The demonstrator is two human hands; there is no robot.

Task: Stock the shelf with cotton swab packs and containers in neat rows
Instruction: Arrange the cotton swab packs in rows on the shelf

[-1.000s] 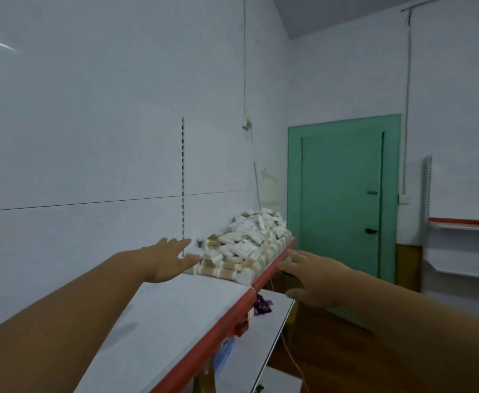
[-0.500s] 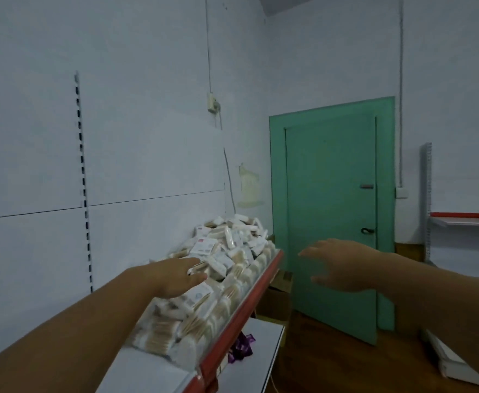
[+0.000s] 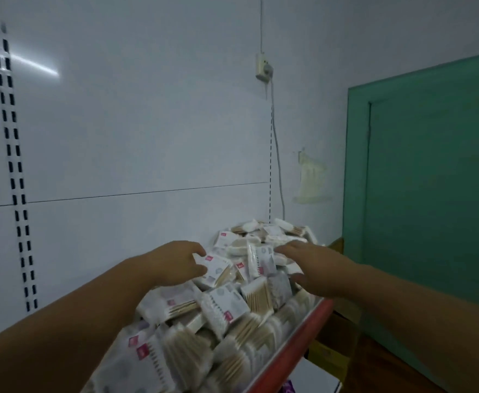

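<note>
Reaching into heaped cotton swab packs (image 3: 232, 304); left hand (image 3: 176, 263) pinches top pack (image 3: 217, 269) at edge, right hand (image 3: 310, 269) flat, holding nothing. Pkts judged light, slippery film; grip by short edges.

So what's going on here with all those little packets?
A person is stocking a shelf with cotton swabs. Both bare hands reach into a heap of packs piled on it against the wall. The left hand pinches one cotton swab pack on top of the heap. The right hand is spread open over packs nearer the shelf's red front edge. The top of the heap is a jumble, not neat rows.
</note>
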